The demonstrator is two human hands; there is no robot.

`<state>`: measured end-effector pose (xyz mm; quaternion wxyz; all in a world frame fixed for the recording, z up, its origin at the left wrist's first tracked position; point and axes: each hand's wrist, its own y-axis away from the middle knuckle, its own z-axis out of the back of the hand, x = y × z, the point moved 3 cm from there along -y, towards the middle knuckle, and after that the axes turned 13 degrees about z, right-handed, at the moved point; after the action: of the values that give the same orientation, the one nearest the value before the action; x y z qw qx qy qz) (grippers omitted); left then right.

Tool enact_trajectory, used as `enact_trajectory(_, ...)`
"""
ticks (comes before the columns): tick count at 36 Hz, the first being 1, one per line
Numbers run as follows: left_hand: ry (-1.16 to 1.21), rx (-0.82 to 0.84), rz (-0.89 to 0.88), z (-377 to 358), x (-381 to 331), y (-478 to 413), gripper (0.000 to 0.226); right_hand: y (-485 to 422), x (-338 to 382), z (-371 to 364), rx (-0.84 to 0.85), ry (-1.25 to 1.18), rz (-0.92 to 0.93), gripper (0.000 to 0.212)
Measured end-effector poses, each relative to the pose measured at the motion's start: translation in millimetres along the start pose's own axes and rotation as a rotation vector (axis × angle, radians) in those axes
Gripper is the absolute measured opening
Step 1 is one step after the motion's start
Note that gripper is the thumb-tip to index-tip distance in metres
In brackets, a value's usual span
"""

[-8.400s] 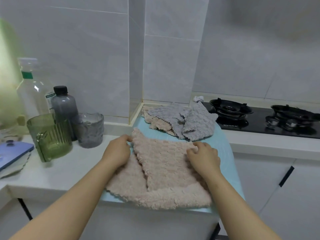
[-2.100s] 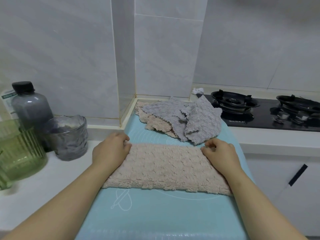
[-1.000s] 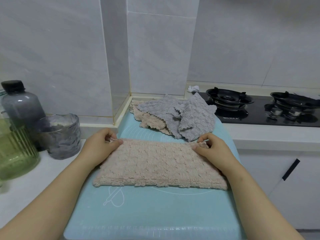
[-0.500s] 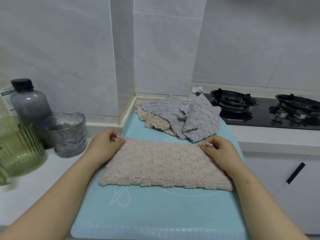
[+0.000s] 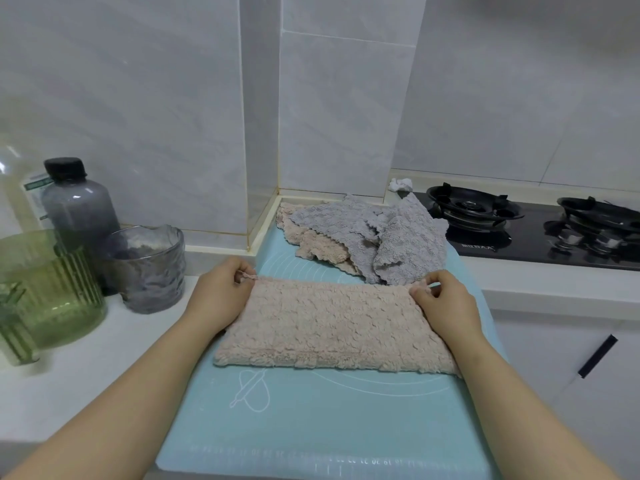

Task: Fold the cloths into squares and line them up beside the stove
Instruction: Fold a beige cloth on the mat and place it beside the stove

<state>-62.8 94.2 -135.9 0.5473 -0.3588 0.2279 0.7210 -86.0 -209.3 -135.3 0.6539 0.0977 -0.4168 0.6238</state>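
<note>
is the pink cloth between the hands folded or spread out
Folded: the pink cloth lies as a long rectangle with doubled layers along its near edge. Left hand and right hand pinch its far corners.

Home kitchen, probably: black gas hob [image 5: 519,225] at 2 o'clock, white tiled wall [image 5: 346,116] at 12, white counter [image 5: 69,393] at 9.

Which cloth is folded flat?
The front pink cloth, pinched at its far corners by the left hand and right hand; the grey cloths and second pink cloth lie crumpled behind it.
</note>
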Motion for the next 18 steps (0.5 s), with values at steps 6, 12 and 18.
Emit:
enact_trajectory(6,0.056,-0.065,0.048,3,-3,9,0.016,15,7,5,0.072,0.016,-0.013,0.041)
enact_trajectory(12,-0.107,-0.042,-0.342,3,-50,50,0.032,31,11,17,0.218,0.194,-0.045,0.054)
enact_trajectory(18,-0.549,0.395,-0.345,-48,-58,73,0.055,42,16,27,0.256,0.032,-0.078,0.054)
